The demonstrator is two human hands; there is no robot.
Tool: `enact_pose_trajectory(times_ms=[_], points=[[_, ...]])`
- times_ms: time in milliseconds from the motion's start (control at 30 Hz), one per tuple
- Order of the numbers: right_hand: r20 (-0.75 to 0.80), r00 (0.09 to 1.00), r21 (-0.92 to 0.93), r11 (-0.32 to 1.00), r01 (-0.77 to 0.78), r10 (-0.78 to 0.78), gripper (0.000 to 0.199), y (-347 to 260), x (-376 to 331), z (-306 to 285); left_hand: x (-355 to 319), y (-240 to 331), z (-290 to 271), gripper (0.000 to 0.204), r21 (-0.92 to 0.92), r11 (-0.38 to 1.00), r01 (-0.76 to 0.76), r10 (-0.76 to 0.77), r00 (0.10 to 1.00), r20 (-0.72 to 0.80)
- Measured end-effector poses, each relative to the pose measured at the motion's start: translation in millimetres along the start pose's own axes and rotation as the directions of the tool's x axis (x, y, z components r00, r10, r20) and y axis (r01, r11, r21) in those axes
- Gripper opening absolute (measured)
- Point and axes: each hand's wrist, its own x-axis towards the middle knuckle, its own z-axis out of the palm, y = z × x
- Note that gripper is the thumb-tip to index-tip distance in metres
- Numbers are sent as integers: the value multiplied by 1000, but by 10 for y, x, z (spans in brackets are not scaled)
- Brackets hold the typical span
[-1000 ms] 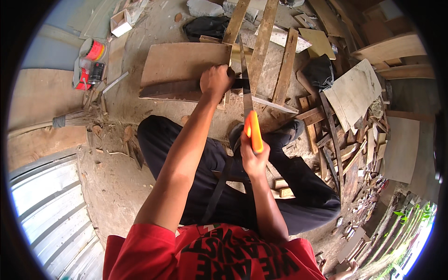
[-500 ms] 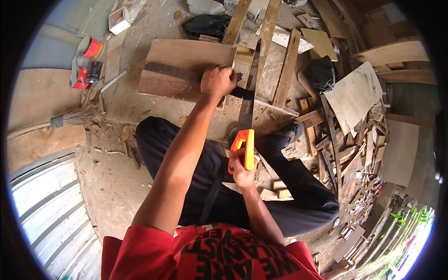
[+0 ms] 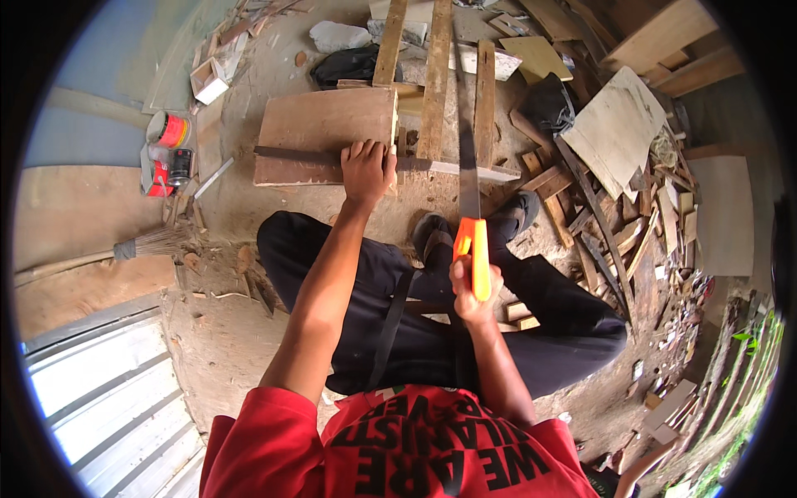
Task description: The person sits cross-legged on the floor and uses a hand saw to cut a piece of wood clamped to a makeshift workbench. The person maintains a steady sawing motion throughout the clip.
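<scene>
1. I watch the person's left hand [image 3: 367,170] at the long, narrow, dark-brown wooden strip [image 3: 415,164]; the bent fingers lie over it, and I cannot tell whether they close round it or only press it down.
2. I see the right hand [image 3: 477,290] clenched around the bright orange-yellow handle [image 3: 480,261] of a long-bladed metal handsaw [image 3: 470,178].
3. The strip runs left to right over the near part of a broad, brown, box-like wooden block [image 3: 324,116], and its paler right end sticks out well past the block.
4. From my view the saw blade points away from the person and crosses that overhanging end; I cannot tell whether the two touch.
5. Further along, the blade shows in the gap between two of three long, narrow, weathered wooden planks [image 3: 437,91].
6. The person sits low, legs in black trousers [image 3: 548,332] spread to both sides, above the dusty brown floor [image 3: 224,332].
7. To the left I find a red-and-yellow round tin [image 3: 173,130] near a small black can [image 3: 179,166], with a brown bristle broom [image 3: 154,242] nearer the person.
8. To the right, a pale, stained plywood sheet [image 3: 614,137] leans over scattered wood offcuts.
</scene>
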Motion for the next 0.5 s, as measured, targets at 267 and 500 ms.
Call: enact_pose_trajectory(times_ms=[267,500], points=[[-9,992,51,991,-126,127,22,-87,-138,43,-50,-151,-237,39,-59,986,-159,166,976,143],[-82,955,137,952,-273,286,27,-210,-68,176,150,-149,-216,33,-123,988,-90,114,973,203]])
